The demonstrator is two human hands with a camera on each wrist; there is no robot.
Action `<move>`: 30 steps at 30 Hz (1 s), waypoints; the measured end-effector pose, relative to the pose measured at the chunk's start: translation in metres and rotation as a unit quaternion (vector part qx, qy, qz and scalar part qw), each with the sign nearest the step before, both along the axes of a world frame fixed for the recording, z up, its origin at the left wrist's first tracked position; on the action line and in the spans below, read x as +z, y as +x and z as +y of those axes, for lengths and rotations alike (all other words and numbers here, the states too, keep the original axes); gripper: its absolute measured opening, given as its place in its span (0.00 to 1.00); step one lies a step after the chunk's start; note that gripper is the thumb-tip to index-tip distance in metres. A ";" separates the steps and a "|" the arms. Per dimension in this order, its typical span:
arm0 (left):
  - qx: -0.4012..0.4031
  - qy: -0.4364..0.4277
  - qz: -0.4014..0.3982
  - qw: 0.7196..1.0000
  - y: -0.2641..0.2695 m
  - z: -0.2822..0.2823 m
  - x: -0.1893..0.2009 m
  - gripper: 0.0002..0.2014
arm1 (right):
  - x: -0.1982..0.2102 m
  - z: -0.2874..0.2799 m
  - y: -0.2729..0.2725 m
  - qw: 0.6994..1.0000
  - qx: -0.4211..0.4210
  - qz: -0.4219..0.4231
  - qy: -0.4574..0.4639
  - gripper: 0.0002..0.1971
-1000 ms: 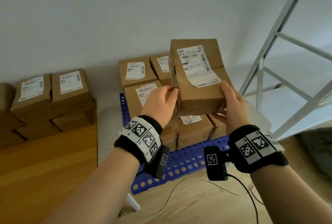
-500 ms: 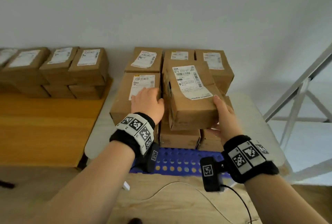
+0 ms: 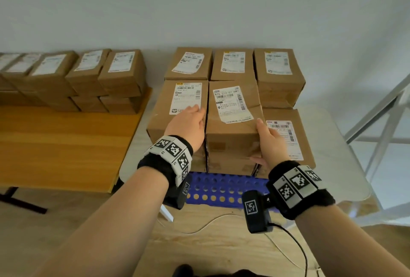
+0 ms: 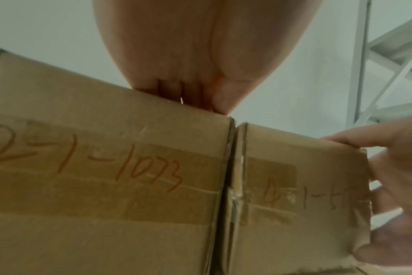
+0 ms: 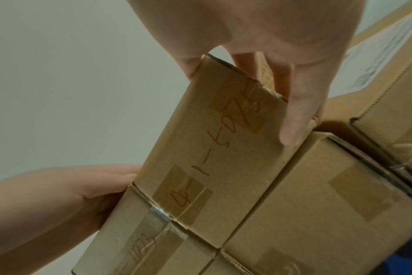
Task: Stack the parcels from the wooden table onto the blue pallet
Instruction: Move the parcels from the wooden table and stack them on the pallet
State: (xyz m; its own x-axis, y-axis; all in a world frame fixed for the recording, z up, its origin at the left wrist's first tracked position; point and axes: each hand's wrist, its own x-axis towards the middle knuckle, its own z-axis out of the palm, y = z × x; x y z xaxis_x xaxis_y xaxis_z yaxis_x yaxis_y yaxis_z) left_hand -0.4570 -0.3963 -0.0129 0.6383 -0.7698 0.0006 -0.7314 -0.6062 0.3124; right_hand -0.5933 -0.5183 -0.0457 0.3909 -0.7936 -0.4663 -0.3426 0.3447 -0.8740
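A brown parcel (image 3: 233, 125) with a white label lies on the front middle stack on the blue pallet (image 3: 217, 190), tight against the parcel to its left (image 3: 162, 119). My right hand (image 3: 264, 139) grips its near right corner, thumb on top and fingers down the side. My left hand (image 3: 188, 121) rests flat on the left parcel's top. In the left wrist view the left hand (image 4: 200, 55) rests on the left parcel (image 4: 106, 176), beside the placed parcel (image 4: 294, 195). In the right wrist view the right hand (image 5: 270, 37) clasps the parcel (image 5: 212, 148).
Several more parcels (image 3: 88, 76) are stacked at the back of the wooden table (image 3: 66, 143) on the left. A lower parcel (image 3: 286, 139) lies at the pallet's front right. A white metal rack (image 3: 381, 121) stands to the right. A cable (image 3: 288, 243) trails over the floor.
The parcel came down from mid-air onto the front middle stack. My left hand let go of it and now lies on the neighbouring parcel; the right hand still holds it.
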 end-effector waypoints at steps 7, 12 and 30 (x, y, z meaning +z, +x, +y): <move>-0.021 0.003 -0.019 1.000 0.002 0.000 -0.004 0.22 | -0.002 0.003 0.004 1.000 -0.002 0.023 -0.021 0.17; -0.028 0.013 -0.024 0.999 0.003 -0.001 -0.004 0.21 | -0.004 0.004 0.005 0.999 -0.007 0.031 -0.042 0.22; -0.049 0.027 -0.025 0.998 0.010 0.000 -0.012 0.23 | 0.003 0.018 0.016 0.931 0.099 0.136 -0.325 0.28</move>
State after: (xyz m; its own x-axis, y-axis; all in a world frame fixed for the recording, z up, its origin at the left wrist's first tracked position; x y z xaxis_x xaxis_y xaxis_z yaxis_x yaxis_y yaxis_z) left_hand -0.4467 -0.3967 -0.0252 0.5596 -0.8287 -0.0126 -0.8020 -0.5453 0.2436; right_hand -0.5776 -0.5006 -0.0430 0.4967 -0.8678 -0.0152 -0.5815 -0.3197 -0.7481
